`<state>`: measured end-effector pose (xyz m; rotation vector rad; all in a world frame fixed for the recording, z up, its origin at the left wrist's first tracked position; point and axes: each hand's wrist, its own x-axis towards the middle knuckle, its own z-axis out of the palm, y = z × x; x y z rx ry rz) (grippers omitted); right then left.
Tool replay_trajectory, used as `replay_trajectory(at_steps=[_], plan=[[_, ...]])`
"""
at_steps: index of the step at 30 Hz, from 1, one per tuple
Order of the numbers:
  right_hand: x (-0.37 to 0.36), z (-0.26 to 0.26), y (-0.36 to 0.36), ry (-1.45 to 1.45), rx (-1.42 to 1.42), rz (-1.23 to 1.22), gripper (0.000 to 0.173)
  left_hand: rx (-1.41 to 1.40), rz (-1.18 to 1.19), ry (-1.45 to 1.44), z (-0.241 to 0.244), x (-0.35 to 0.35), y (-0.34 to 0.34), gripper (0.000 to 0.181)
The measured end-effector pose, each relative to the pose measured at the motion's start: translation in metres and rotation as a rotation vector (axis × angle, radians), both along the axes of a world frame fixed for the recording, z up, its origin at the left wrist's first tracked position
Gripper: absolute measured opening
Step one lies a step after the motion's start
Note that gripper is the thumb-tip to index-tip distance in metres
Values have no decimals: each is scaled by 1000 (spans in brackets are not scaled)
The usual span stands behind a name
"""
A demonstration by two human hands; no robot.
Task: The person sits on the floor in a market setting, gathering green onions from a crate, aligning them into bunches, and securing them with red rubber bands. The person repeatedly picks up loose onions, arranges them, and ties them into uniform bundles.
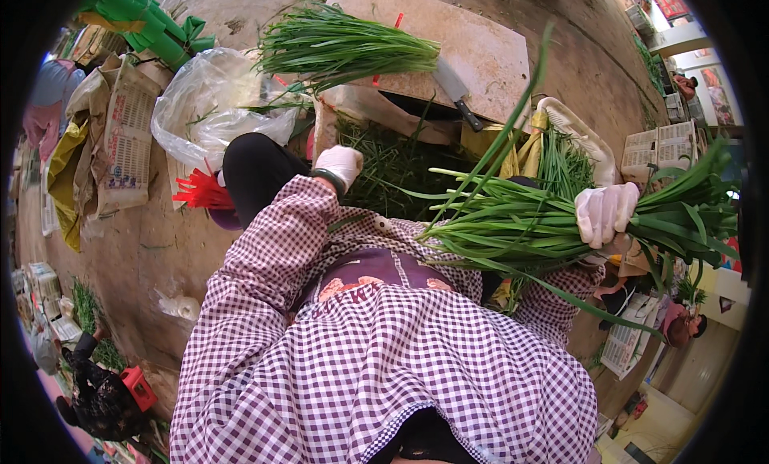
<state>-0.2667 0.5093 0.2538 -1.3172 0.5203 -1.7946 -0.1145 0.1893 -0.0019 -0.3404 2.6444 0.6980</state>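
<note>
My right hand [607,215], in a whitish glove, is closed around a large bunch of long green leafy stalks, probably garlic chives [510,224], with the pale ends pointing left. My left hand [339,165], also gloved and with a dark bangle at the wrist, is curled into a fist beside loose green leaves [390,164]; nothing shows in it. Beyond the hands, another bunch of chives [354,46] lies across a stained board [480,37]. A cleaver [452,82] with a black handle rests on the board, its blade by the cut ends. Red strips [201,191] are bundled near my left knee.
A clear plastic bag [210,103] lies at the left, near a crate [126,140] and green wrapped rolls [144,28]. A white basket [586,140] with greens stands beyond my right hand. A person [102,386] is at the lower left; others are at the far right.
</note>
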Motion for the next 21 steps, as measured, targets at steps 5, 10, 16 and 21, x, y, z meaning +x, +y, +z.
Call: replay_trajectory(at_steps=[5,10,16,21], plan=[[9,-8,-4,-120,-24,-199,28,319,114,368,24,7,26,30],[9,-9,-22,-33,62,-277,22,733,-62,287,52,-26,41,26],[8,-13,-21,-98,-16,-300,25,1168,36,-11,32,-18,54,36],[14,-11,-35,-170,-6,-419,25,1428,118,-111,15,-14,67,30]])
